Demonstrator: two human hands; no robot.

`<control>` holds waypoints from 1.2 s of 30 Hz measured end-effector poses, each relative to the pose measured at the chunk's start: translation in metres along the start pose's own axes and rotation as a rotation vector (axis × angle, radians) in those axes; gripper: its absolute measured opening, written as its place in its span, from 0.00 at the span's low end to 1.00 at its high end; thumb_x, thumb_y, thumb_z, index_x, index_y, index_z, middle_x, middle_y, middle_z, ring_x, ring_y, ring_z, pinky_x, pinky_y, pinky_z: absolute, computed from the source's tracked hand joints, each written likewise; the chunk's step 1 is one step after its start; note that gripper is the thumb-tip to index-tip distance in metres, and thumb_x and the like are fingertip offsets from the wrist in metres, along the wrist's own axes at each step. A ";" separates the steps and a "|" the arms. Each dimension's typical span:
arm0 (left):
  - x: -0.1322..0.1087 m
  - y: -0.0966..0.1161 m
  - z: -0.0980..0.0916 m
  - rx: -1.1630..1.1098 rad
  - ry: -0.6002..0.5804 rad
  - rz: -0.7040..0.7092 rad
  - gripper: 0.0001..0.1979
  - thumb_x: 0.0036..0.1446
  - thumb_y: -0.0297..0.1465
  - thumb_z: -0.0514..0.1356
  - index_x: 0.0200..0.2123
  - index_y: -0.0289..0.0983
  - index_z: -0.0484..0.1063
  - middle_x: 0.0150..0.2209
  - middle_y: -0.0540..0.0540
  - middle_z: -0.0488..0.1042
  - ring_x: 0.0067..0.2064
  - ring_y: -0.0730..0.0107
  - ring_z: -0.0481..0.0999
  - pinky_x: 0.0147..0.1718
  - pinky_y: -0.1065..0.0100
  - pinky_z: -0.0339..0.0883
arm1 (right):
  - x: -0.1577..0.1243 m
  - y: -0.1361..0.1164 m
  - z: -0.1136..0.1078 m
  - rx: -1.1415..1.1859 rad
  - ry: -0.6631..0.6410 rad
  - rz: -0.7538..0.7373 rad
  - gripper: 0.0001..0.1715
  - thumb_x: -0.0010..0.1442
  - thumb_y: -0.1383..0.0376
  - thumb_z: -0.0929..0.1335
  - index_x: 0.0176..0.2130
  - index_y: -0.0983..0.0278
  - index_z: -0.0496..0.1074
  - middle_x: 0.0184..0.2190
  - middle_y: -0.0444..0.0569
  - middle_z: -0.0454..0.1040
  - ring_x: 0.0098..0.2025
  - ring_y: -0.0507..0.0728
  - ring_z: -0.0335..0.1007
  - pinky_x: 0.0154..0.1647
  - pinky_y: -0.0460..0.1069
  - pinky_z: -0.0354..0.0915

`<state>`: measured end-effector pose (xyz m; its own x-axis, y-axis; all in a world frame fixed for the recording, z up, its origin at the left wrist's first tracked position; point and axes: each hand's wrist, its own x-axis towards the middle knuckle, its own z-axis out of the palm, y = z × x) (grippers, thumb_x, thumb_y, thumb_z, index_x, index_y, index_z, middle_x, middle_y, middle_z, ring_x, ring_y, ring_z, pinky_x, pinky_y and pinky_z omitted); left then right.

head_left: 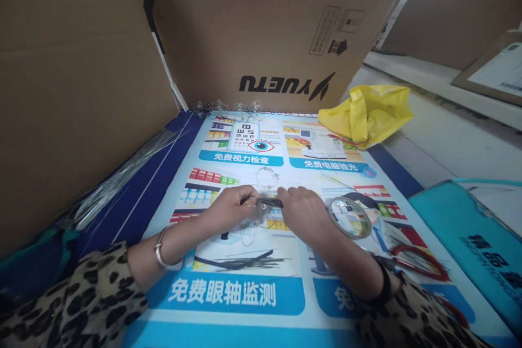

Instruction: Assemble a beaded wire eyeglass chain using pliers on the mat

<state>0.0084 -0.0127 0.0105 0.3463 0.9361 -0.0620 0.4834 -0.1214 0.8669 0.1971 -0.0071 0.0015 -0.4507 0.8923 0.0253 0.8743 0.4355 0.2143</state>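
My left hand (229, 207) and my right hand (304, 211) meet over a printed eye-care poster (228, 293) on the floor. Both are closed in pinches on a small dark, thin piece (269, 202) held between them, about level; it may be an eyeglass part. A thin wire ring or frame (267, 176) lies on the poster just beyond the fingers. A clear round lens-like disc (349, 217) sits right of my right hand. Dark thin rods (240, 262) lie on the poster below my hands. A silver bangle (160, 250) is on my left wrist.
Large cardboard boxes (261, 27) stand close behind and to the left. A bundle of clear-wrapped thin rods (122, 174) lies along the left box. A yellow plastic bag (367, 111) lies at the poster's far right. A teal mat (468, 239) and red wire loops (420, 261) are at right.
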 end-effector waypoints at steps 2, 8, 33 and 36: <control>0.000 0.000 0.000 -0.011 -0.004 -0.007 0.06 0.52 0.30 0.51 0.25 0.36 0.63 0.21 0.54 0.62 0.23 0.77 0.62 0.21 0.76 0.53 | 0.000 0.000 0.000 -0.002 -0.002 0.002 0.13 0.56 0.72 0.58 0.40 0.63 0.66 0.31 0.52 0.71 0.33 0.58 0.66 0.31 0.49 0.53; 0.001 -0.001 0.000 -0.010 -0.008 -0.018 0.06 0.51 0.30 0.51 0.25 0.36 0.63 0.21 0.54 0.61 0.23 0.77 0.60 0.21 0.76 0.53 | 0.000 -0.002 -0.001 0.003 -0.029 0.016 0.14 0.56 0.72 0.58 0.40 0.63 0.66 0.31 0.53 0.71 0.34 0.58 0.66 0.30 0.50 0.54; 0.013 -0.010 -0.021 -0.100 -0.058 -0.148 0.12 0.52 0.36 0.54 0.31 0.36 0.73 0.17 0.54 0.64 0.18 0.77 0.61 0.18 0.76 0.53 | -0.010 -0.005 -0.012 0.550 0.100 -0.212 0.07 0.55 0.69 0.62 0.33 0.64 0.69 0.31 0.47 0.70 0.37 0.53 0.62 0.38 0.46 0.55; 0.015 -0.012 -0.024 0.012 -0.019 -0.044 0.10 0.51 0.33 0.54 0.30 0.37 0.75 0.24 0.50 0.70 0.26 0.73 0.68 0.25 0.73 0.60 | -0.020 -0.017 -0.023 0.543 -0.022 -0.382 0.04 0.55 0.66 0.64 0.30 0.63 0.69 0.30 0.46 0.70 0.35 0.52 0.62 0.36 0.46 0.55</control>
<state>-0.0112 0.0103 0.0111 0.3399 0.9340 -0.1098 0.5084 -0.0843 0.8570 0.1869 -0.0347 0.0195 -0.7482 0.6630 0.0245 0.6227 0.7146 -0.3187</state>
